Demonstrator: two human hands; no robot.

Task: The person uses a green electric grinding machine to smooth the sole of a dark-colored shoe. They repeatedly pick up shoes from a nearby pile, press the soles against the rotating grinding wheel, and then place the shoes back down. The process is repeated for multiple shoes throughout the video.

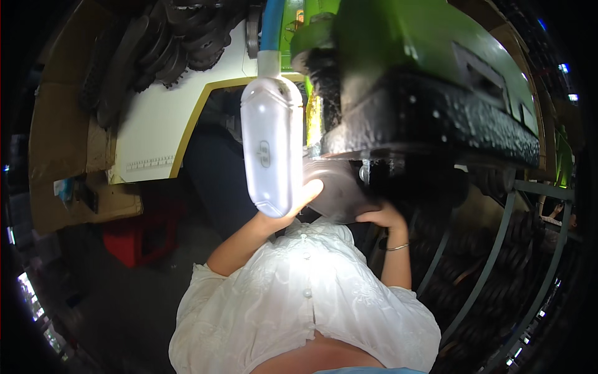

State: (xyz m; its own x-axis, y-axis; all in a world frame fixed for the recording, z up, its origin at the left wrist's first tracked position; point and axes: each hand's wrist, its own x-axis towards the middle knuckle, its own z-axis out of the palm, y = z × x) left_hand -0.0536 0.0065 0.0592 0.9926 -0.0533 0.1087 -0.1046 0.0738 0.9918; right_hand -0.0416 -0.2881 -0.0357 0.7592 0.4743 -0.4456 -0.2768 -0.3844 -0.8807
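"Where is the dark piece (338, 194)?"
"Near the green machine (430, 50), in front of the white shirt (299, 280)."
"And the hands?"
"Apart: the left hand (304, 198), partly behind the lamp (271, 149), and right hand (387, 218) grip its edges."

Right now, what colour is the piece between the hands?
The piece looks grey-brown, though blurred, in the head view.
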